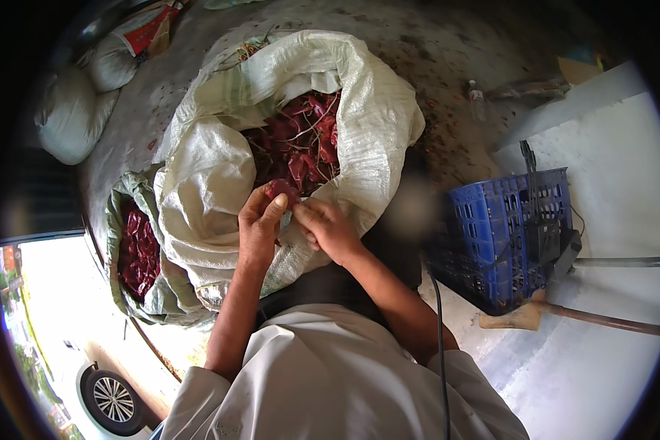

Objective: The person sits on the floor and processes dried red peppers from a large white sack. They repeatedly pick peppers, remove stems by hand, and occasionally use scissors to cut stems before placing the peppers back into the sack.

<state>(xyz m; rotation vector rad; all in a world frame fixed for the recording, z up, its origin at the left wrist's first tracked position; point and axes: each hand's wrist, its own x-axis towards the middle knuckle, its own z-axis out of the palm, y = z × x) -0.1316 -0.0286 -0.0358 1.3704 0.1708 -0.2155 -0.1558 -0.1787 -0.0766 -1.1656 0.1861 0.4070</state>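
Both forearms reach forward; left hand [260,220] and right hand [326,229] pinch one dried red chili [281,191] between fingertips, its orientation unclear, over an open white sack [374,117].

1. I see a blue plastic crate [500,238] on the concrete floor [447,66]; it's my landmark.
2. Black device with cable [546,238] sits in the crate's right end.
3. Wooden handle [601,320] lies just below the crate.
4. Tied white sacks [73,114] lie well to the crate's upper left.
5. Car wheel [114,400] shows far to its lower left.
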